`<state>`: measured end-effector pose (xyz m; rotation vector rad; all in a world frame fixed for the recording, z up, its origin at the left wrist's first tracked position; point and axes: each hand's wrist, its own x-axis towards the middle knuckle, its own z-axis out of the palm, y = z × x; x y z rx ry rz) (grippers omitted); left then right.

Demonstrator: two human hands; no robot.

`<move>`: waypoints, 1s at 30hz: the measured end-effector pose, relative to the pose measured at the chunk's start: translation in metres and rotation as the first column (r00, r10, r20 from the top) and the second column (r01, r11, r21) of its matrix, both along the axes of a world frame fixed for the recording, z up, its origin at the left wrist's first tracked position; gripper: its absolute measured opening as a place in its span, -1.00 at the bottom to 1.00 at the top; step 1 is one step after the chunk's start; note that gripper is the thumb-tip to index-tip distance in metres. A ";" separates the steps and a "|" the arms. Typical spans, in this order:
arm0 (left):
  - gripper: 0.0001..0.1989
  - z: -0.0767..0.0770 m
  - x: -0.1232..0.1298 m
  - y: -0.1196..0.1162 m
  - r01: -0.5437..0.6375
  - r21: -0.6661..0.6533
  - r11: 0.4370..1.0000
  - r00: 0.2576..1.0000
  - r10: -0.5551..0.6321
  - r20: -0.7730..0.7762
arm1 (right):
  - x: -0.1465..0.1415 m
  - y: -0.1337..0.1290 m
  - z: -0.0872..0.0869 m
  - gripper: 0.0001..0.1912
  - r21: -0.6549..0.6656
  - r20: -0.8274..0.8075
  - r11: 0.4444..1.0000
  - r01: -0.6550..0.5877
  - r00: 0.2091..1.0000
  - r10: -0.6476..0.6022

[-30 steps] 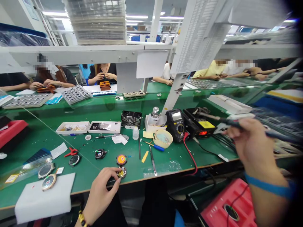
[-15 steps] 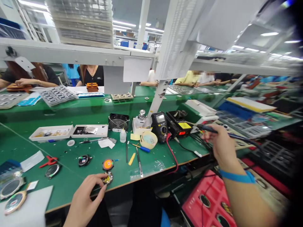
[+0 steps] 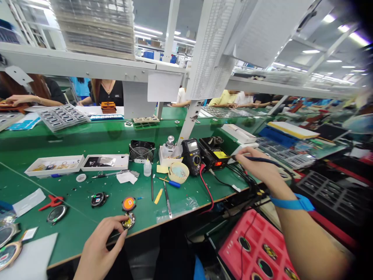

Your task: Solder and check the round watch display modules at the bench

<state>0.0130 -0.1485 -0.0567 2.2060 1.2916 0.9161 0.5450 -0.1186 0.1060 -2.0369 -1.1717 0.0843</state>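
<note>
My left hand (image 3: 97, 243) sits at the bench's near edge, its fingertips gripping a round watch module with gold-coloured parts (image 3: 128, 221). Just beyond that module lies a round orange-faced part (image 3: 128, 203), and a black round part (image 3: 98, 199) lies to its left. My right hand (image 3: 256, 166) holds a soldering iron (image 3: 244, 157) like a pen, its tip pointing left near a soldering station (image 3: 212, 154). The iron's dark cable runs off to the right. A blue band (image 3: 292, 202) circles my right wrist.
A digital multimeter (image 3: 191, 156), small fan (image 3: 142, 151), white trays (image 3: 54, 165), tweezers (image 3: 167, 200) and a blue-handled screwdriver (image 3: 171, 183) occupy the green bench (image 3: 87, 136). A red tray with round parts (image 3: 256, 249) lies below right. Co-workers sit across the bench.
My right hand and the iron have shifted left toward the soldering station and away from the camera. The whole view has swung, while my left hand stays on the module.
</note>
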 end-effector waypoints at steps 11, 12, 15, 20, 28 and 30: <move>-0.78 -0.002 -0.001 -0.002 -0.018 -0.041 0.999 1.000 0.019 0.006 | -0.032 -0.054 -0.007 -0.85 0.321 -0.795 0.937 -0.138 0.498 0.346; -0.78 -0.003 -0.001 -0.002 -0.018 -0.043 0.999 1.000 0.018 0.007 | -0.035 -0.055 -0.010 -0.85 0.325 -0.819 0.936 -0.136 0.454 0.351; -0.77 -0.005 -0.001 -0.001 -0.018 -0.037 0.999 1.000 0.019 0.010 | -0.039 -0.056 -0.019 -0.84 0.337 -0.860 0.931 -0.141 0.357 0.365; -0.74 -0.003 0.001 0.000 -0.027 -0.027 0.999 0.999 0.028 0.026 | -0.040 -0.055 -0.029 -0.84 0.345 -0.878 0.924 -0.165 0.292 0.379; -0.70 0.009 0.004 -0.003 -0.065 -0.078 0.995 0.997 0.068 0.034 | -0.043 -0.052 -0.037 -0.81 0.338 -0.814 0.928 -0.158 0.445 0.372; -0.70 0.008 0.002 -0.002 -0.064 -0.076 0.995 0.998 0.066 0.024 | -0.039 -0.048 -0.038 -0.75 0.354 -0.761 0.926 -0.133 0.534 0.368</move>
